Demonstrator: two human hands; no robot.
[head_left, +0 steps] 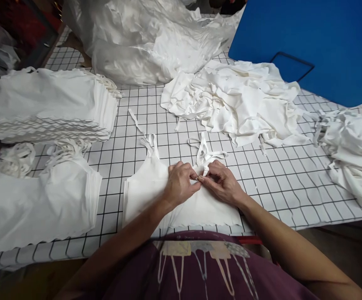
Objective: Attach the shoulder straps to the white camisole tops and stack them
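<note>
A white camisole (149, 191) with thin straps lies flat in front of me, its wavy hem toward my body. My left hand (181, 183) is closed, pinching the cloth at the neckline near the base of the right-hand strap. Right beside it, my right hand (223, 183) is closed too, thumb and finger on the same spot. The fingertips of both hands nearly meet there, and whatever small detail is between them is hidden. Loose loops of the strap (203, 152) spread on the table just beyond my fingers.
Neat stacks of white camisoles (43, 100) stand at the left, with more camisoles (43, 200) in front. A crumpled white garment pile (231, 100) lies beyond my hands, another pile (356, 150) at right. Behind are a clear plastic bag (156, 41) and a blue panel (309, 41). The tablecloth (281, 183) is checked.
</note>
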